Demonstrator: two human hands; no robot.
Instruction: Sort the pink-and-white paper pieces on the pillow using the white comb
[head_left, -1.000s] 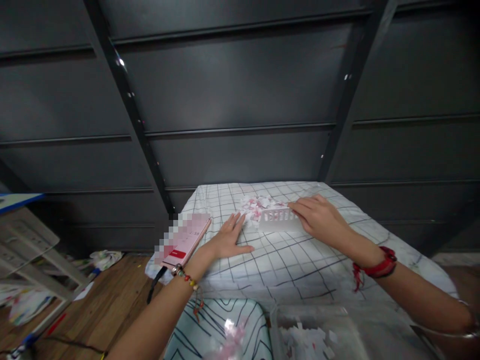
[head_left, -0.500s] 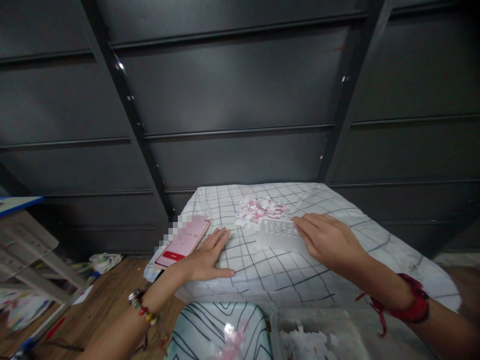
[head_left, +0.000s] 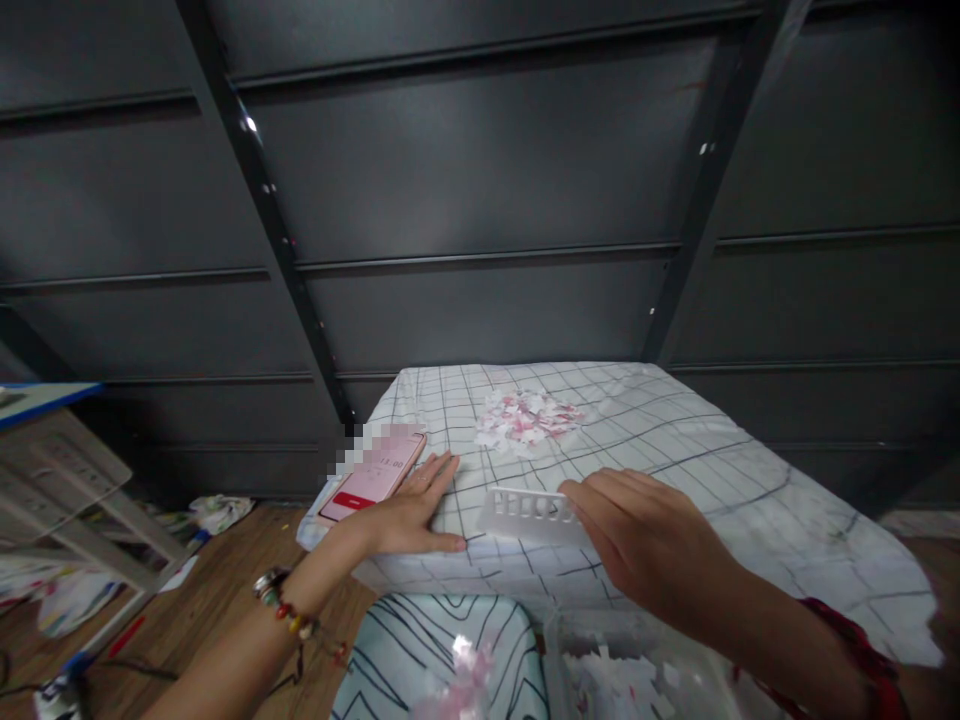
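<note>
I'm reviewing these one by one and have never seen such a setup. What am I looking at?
No machine here: a person uses two bare hands, filmed by one head-worn camera looking forward and down. A white cloth with dark grid lines covers the surface. On it lie a heap of small white and pink paper-like scraps and a pink-screened phone, partly pixelated. The right hand grips one end of a white, plastic-looking piece with slots. The left hand is spread, palm down, beside the phone. Nearer the camera, a clear plastic bin contains more pale scraps.
</note>
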